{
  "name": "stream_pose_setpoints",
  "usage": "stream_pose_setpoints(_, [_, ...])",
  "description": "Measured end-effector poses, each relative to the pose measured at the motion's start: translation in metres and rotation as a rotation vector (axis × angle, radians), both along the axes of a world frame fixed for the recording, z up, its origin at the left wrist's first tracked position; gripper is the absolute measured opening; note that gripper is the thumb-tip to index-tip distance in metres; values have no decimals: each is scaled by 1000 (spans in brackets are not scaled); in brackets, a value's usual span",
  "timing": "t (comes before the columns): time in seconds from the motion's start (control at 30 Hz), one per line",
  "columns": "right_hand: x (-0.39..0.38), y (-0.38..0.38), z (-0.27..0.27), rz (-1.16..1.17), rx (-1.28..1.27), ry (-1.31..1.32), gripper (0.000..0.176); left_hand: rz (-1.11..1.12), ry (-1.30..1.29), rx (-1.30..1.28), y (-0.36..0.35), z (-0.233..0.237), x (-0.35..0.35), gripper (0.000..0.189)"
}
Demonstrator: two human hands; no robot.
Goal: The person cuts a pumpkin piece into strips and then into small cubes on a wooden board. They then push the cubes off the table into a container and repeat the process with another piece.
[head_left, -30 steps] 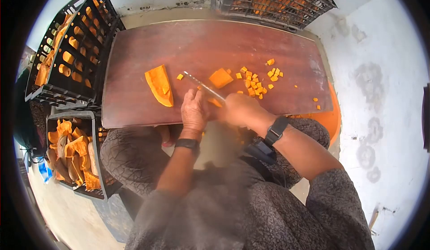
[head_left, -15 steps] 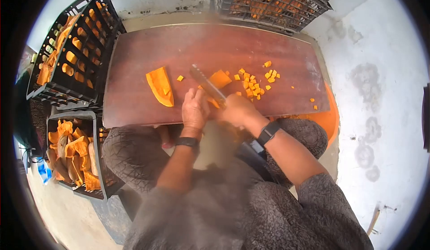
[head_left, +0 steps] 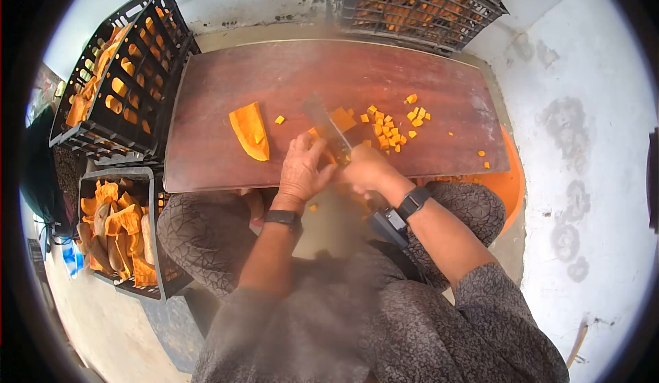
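Mid-frame, the right hand [head_left: 371, 169] wraps around a blurry knife [head_left: 336, 134] that partly hides a pumpkin chunk [head_left: 344, 118]; the left hand [head_left: 301, 165] curls, its hold hidden. An upper-left crate [head_left: 99, 126] has orange pieces [head_left: 118, 86].

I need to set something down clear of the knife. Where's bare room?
Bare: the far strip of tabletop, beyond the pumpkin wedge and diced cubes; also its left end, between wedge and black crate. Crowded: the near middle, with left hand, right hand, knife and pumpkin chunk, and the cubes right of them.
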State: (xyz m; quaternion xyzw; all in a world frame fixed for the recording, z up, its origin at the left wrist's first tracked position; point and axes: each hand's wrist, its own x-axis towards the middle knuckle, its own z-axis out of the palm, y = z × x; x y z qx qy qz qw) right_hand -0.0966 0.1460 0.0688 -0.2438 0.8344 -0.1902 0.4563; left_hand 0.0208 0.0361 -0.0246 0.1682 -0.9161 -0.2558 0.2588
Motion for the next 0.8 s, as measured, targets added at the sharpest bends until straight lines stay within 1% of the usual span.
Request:
stream_pose_setpoints(0.07, [2,0,3,-10,-8,11,10,20,-22,-27,2,-3,-3,50])
stream_pose_setpoints(0.13, [4,-2,6,-21,-16,18,10,23,38,-100,4,-7,-6,44])
stream_pose_setpoints(0.17, [4,-3,8,0,5,38,11,21,37,-100,5,-10,-7,44])
stream_pose_setpoints(0.23, [2,-3,8,16,26,57,11,33,42,-131,8,-11,-9,37])
stream_pose_setpoints(0.27, [2,-3,7,36,34,64,12,30,41,-130,9,-12,-11,37])
stream_pose_setpoints(0.33, [3,-2,6,57,45,68,12,54,58,-209,10,-15,-15,30])
stream_pose_setpoints(0.37, [5,0,7,39,37,65,12,54,57,-209,10,-17,-15,30])
stream_pose_setpoints(0.43, [6,2,5,23,28,61,12,12,67,-290,9,-15,-15,26])
stream_pose_setpoints(0.5, [5,3,0,92,64,94,11,35,64,-283,11,-16,-17,24])
stream_pose_setpoints(0.57, [5,7,3,84,73,72,11,51,63,-276,10,-19,-16,22])
stream_pose_setpoints(0.63, [3,10,6,70,87,56,11,75,88,-185,12,-20,-17,22])
stream_pose_setpoints(0.7, [1,10,8,140,165,78,10,75,83,-165,12,-21,-18,22])
stream_pose_setpoints(0.77, [0,10,6,127,167,71,10,82,74,-146,9,-20,-18,22])
stream_pose_setpoints(0.8, [-1,9,6,114,168,64,9,36,84,-97,7,-17,-17,25])
